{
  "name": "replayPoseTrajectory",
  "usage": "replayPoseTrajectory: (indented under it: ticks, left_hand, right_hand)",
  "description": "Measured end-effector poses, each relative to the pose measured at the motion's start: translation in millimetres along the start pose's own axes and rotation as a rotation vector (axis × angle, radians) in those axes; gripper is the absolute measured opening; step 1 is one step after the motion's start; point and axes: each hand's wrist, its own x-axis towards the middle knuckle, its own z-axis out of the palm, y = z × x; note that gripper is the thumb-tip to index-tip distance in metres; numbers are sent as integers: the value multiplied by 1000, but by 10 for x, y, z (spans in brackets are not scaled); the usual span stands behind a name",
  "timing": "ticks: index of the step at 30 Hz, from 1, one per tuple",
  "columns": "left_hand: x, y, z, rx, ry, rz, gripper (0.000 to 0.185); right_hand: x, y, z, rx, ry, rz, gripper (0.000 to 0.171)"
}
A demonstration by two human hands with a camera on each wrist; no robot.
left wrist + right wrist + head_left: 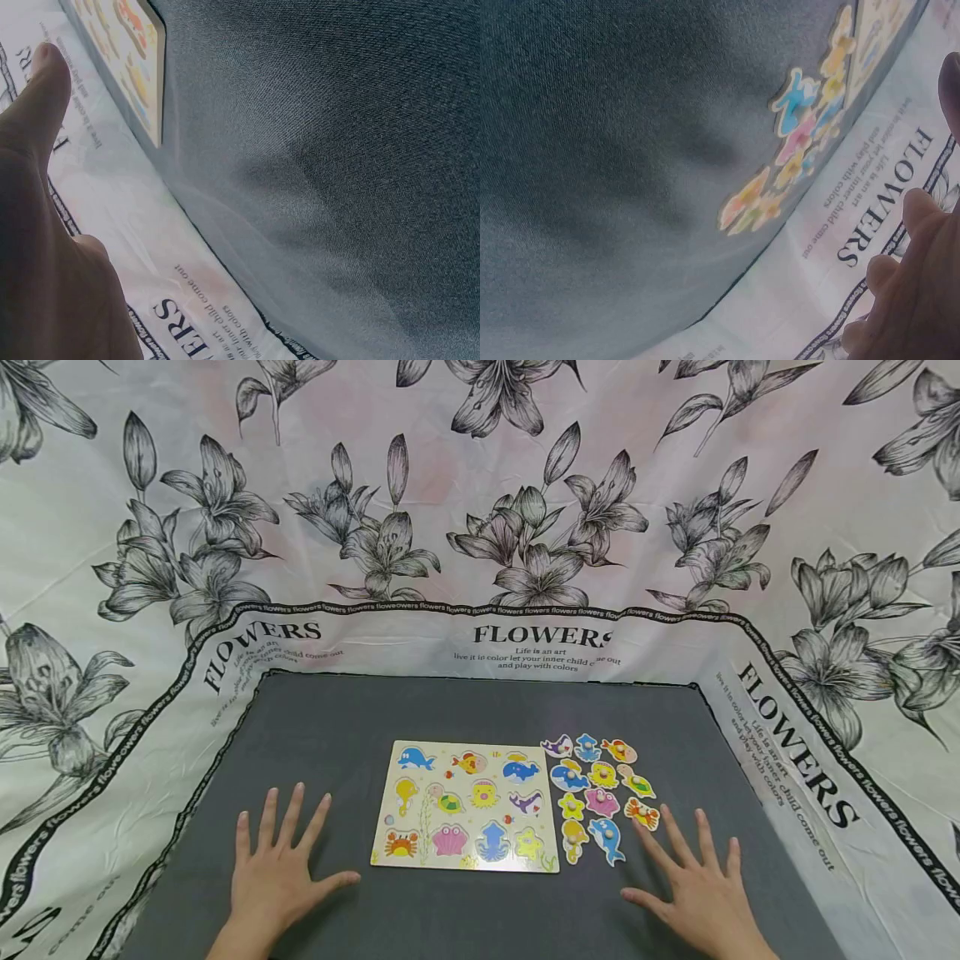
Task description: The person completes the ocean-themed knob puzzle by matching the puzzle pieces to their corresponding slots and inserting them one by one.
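One pale wooden puzzle board printed with sea animals; eleven animal pictures countable on it. Eleven loose cut-out sea-animal puzzle pieces with small pegs, clustered just right of the board. One dark grey felt mat. One white cloth with black lily print. Two bare hands: left hand, right hand.

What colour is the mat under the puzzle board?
Dark grey, plain, seen best in the head view: the mat lies under the puzzle board.
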Motion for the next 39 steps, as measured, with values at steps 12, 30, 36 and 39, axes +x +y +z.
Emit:
replayPoseTrajectory:
  ticks: [12, 30, 36, 39]
  left_hand:
    - [32, -24, 102, -25, 41, 3, 123]
    - [344, 249, 451, -490, -148, 51, 133]
    - [405, 268, 592, -550, -228, 41, 137]
    - [410, 273, 622, -593, -251, 40, 133]
  right_hand:
    - [46, -7, -78, 57, 12, 3, 93]
    - [445, -137, 146, 319, 169, 53, 22]
    - [569, -147, 344, 416, 219, 101, 25]
    - [624, -166, 407, 415, 167, 120, 29]
